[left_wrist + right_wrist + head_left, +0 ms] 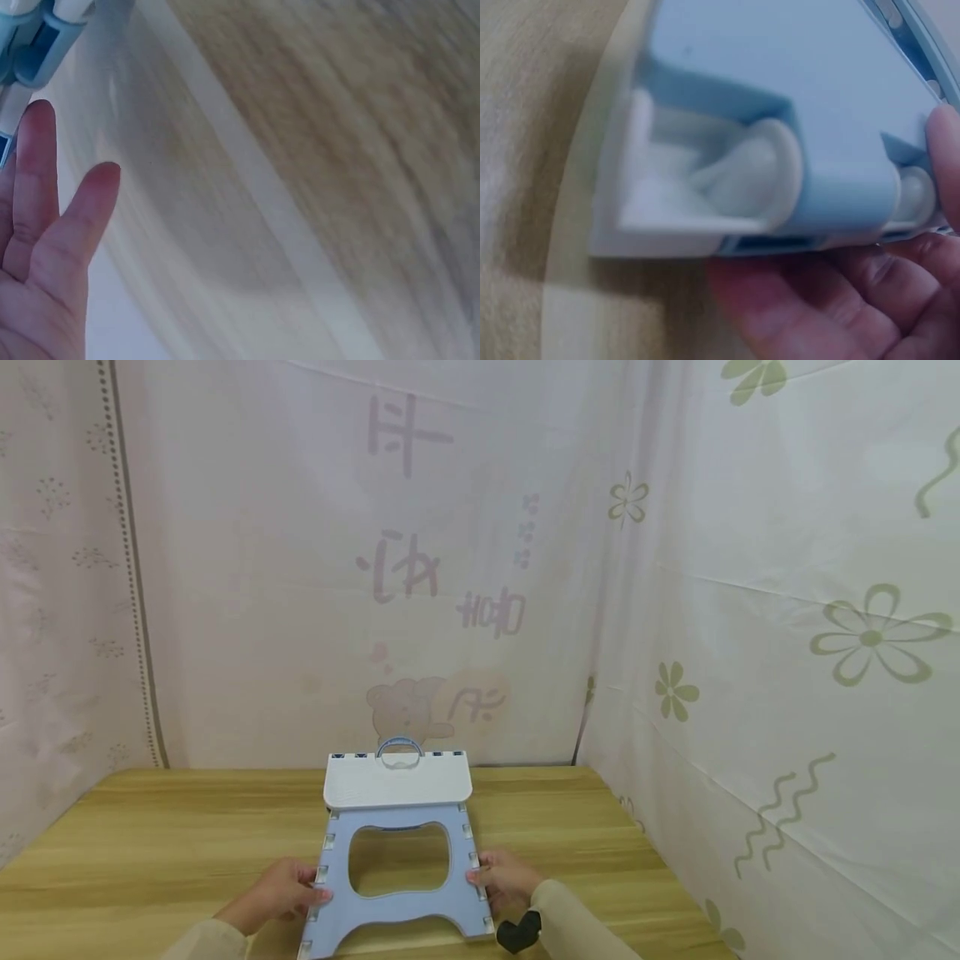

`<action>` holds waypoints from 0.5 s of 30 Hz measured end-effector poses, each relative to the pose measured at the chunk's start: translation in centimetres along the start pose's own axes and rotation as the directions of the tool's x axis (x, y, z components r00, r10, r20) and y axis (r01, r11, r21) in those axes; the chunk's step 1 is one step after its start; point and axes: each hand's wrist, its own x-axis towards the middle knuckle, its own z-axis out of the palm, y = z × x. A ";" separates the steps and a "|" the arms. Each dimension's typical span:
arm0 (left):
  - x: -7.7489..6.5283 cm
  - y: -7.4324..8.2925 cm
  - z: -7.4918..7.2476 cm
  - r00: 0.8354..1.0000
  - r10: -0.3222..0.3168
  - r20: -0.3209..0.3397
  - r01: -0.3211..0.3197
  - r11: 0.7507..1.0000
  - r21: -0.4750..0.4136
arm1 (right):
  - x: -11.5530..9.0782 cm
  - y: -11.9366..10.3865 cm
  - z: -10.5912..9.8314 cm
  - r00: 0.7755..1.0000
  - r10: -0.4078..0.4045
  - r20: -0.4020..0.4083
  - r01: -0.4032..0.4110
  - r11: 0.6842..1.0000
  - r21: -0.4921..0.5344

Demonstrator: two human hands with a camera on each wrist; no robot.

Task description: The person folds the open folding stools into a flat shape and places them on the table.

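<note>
A folding step stool (405, 906) in pale blue and white stands partly folded in front of me, its blue leg panel facing me. Its white top (397, 785) is at the upper end, with a small carry handle (400, 741) above. My left hand (281, 891) grips the left side edge, thumb on the front face. On the opposite edge, my right hand (510, 878) holds on the same way. In the right wrist view, fingers (772, 307) lie under a white hinge corner. The left wrist view catches only part of the stool beside the fingertips.
Beneath the stool is a wood-grain table (210, 827). Printed curtains (262, 568) hang behind it and along both sides. A black heart-shaped piece (519, 932) sits at the right wrist, by the beige sleeve (573, 922).
</note>
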 end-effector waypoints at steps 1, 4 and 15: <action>0.0 -0.1 0.0 1.000 0.007 0.013 -0.007 1.000 -0.006 | 0.0 0.0 0.0 1.000 0.004 -0.001 -0.004 1.000 -0.005; 0.0 -0.5 -0.2 0.998 0.028 0.059 -0.026 0.999 -0.036 | 0.0 0.0 0.1 1.000 0.015 -0.005 -0.015 0.999 -0.032; -0.1 -1.3 -0.5 0.991 0.025 0.131 -0.015 0.997 -0.077 | -0.2 -0.5 0.4 0.999 -0.007 0.038 0.013 0.988 -0.154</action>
